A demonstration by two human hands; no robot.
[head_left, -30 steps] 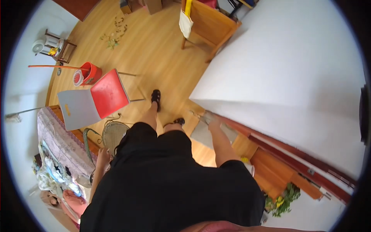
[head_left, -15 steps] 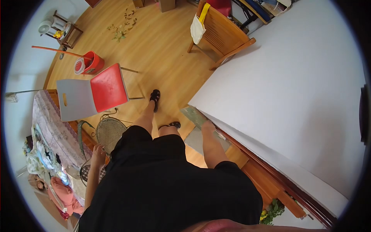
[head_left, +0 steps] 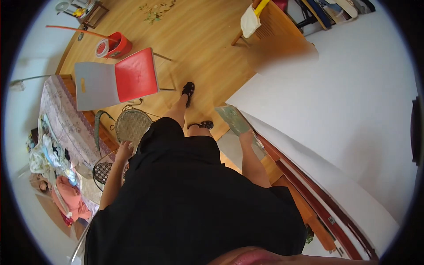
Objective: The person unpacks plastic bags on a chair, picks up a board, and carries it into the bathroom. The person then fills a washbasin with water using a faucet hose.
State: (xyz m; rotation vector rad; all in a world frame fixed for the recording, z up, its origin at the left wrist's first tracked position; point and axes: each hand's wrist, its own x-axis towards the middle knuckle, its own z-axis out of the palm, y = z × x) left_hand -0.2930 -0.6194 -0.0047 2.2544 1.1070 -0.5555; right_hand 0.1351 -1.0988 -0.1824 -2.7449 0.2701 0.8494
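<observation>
My left hand (head_left: 125, 150) hangs beside my black shorts, fingers loosely bent with nothing visible in them. Nearest to it is a round woven seat (head_left: 132, 125) of a wicker chair, which stands just beyond. At my right side, my right hand (head_left: 246, 138) closes on the edge of a flat, green patterned board (head_left: 232, 118). A grey flat area shows below the board; whether it belongs to it I cannot tell. My right fingers are partly hidden.
A red and grey chair (head_left: 137, 75) stands ahead, beside a red mop bucket (head_left: 119, 45). A white wall (head_left: 344, 106) runs along my right. A wooden chair (head_left: 282, 22), partly blurred, is further off. Leafy branches (head_left: 157, 10) lie on the floor. Left is a cloth-covered bed (head_left: 66, 115).
The room has shifted up and to the right in view. My right hand and the green patterned board have moved along together; my left hand still hangs at my side.
</observation>
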